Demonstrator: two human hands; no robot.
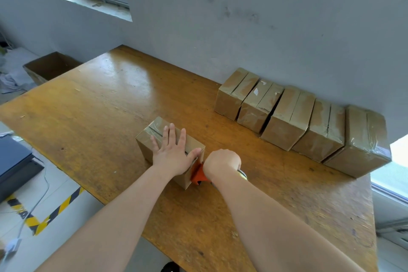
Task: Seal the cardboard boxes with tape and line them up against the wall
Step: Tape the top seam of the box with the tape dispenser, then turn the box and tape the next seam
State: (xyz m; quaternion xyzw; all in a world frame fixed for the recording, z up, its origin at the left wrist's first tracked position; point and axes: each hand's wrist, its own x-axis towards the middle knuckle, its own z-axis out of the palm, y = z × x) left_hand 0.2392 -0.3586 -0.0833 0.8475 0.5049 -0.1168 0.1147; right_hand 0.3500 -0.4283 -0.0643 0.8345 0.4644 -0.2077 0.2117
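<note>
While my left hand (pixel 171 150) lies flat, fingers spread, pinning box (pixel 147 152) on bench (pixel 110 106), right hand (pixel 221 161) grips tape dispenser (pixel 197 175) at near end. Pull tape down snug, tear clean, rub flat. Five sealed boxes (pixel 287 117) line wall (pixel 242 28).

The tape dispenser (pixel 197 174) is orange, the boxes (pixel 284 117) brown, the table (pixel 110 106) honey-yellow; at eight o'clock, the floor tape (pixel 64 205) is yellow-and-black striped.

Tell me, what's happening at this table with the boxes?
A person is taping a small brown cardboard box shut on the worn wooden table. The left hand presses flat on its top; the right hand grips an orange tape dispenser at its near end. Five taped cardboard boxes stand lined along the grey wall.
</note>
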